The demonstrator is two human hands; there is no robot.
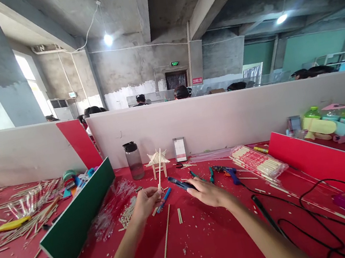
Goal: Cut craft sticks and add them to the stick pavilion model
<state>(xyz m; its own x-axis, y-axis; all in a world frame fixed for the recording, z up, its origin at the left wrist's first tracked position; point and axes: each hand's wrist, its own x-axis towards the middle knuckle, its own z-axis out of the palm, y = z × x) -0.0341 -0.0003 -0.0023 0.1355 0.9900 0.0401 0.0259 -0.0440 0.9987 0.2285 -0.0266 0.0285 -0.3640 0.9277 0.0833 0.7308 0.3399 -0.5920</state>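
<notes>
Left hand [147,202] pinching a wooden stick [160,167], right hand [207,191] holding a dark tool [179,183], both at frame centre, littered red tabletop [214,250] below, pale partition [224,120] behind, concrete ceiling [170,0] at top, lit lamp [281,19] upper right.

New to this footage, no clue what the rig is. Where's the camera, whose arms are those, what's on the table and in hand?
There's no robot: these are a person's bare hands, seen by one head-worn camera looking forward and down.

The left hand holds a thin wooden stick nearly upright. The right hand appears to grip a dark tool; its exact type is hard to tell.

On the red table, a small stick-built model stands behind the hands, with a bottle to its left. Toward the right are a glue gun and a wrapped bundle of sticks. A loose stick lies between the forearms.
</notes>
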